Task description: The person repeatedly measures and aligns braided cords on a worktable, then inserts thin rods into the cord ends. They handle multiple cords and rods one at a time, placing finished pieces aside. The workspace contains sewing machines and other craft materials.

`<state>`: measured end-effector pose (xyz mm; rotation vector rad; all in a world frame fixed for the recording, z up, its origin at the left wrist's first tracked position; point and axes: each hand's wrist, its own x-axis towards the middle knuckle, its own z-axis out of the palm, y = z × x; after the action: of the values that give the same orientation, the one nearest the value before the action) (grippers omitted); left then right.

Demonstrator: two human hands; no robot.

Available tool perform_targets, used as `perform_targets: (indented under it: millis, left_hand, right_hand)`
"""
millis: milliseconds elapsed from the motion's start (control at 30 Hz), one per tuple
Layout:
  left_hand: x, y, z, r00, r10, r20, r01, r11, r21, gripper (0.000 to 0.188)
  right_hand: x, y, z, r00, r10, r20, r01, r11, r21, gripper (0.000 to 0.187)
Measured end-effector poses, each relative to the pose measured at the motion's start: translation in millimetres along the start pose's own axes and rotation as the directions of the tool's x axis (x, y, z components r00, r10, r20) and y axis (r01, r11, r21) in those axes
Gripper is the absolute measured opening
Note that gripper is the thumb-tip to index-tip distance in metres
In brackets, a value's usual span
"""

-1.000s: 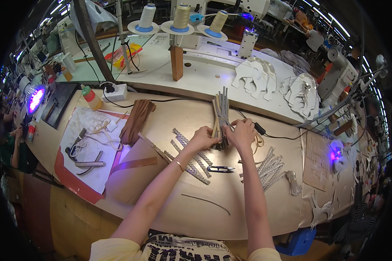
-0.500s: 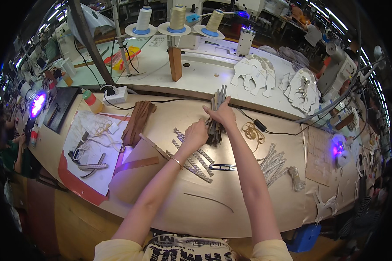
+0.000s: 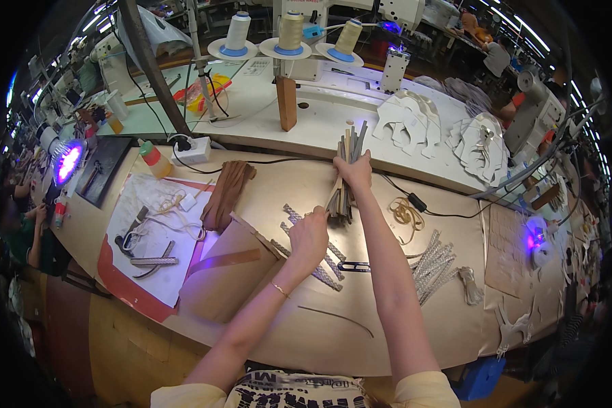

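Just above the frame's centre, the bundle of grey and tan strips [image 3: 342,204] sits in the right hand [image 3: 355,173], which is wrapped round it and now seems to steady it alone. The left hand [image 3: 309,236], fingers curled together, has drawn toward the lower left; whether it pinches a strip I cannot tell. Braided strips [image 3: 328,279] lie below.

Dark printed lettering runs across the front of my pale T-shirt [image 3: 296,391] at the bottom centre, partly cut off by the frame's edge; a small line of lettering marks the white sewing machine [image 3: 316,7] at top centre.
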<state>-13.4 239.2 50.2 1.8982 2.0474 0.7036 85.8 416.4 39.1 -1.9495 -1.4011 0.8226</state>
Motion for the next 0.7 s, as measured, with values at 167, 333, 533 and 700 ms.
perform_targets:
  millis: [167,333,533,700]
  left_hand:
    - [-22,2,-14,0.998,-0.042,0.054,0.044,0.998,-0.038,0.016]
    - [-78,-8,-32,0.988,-0.102,0.113,0.14,0.899,-0.414,0.019]
    - [-100,-7,-52,0.964,-0.186,0.192,0.25,0.367,-0.896,0.024]
    - [-41,17,-24,0.992,0.04,0.119,0.097,0.362,-0.927,0.026]
  right_hand:
    - [26,-8,3,0.999,0.016,-0.044,-0.018,0.999,-0.033,0.118]
    - [57,-19,-4,0.998,-0.002,0.069,0.008,0.996,-0.088,0.119]
    - [39,-30,6,0.977,-0.18,0.116,0.205,0.942,-0.267,0.127]
    - [29,-20,-37,0.978,-0.209,0.031,0.21,0.945,-0.25,0.094]
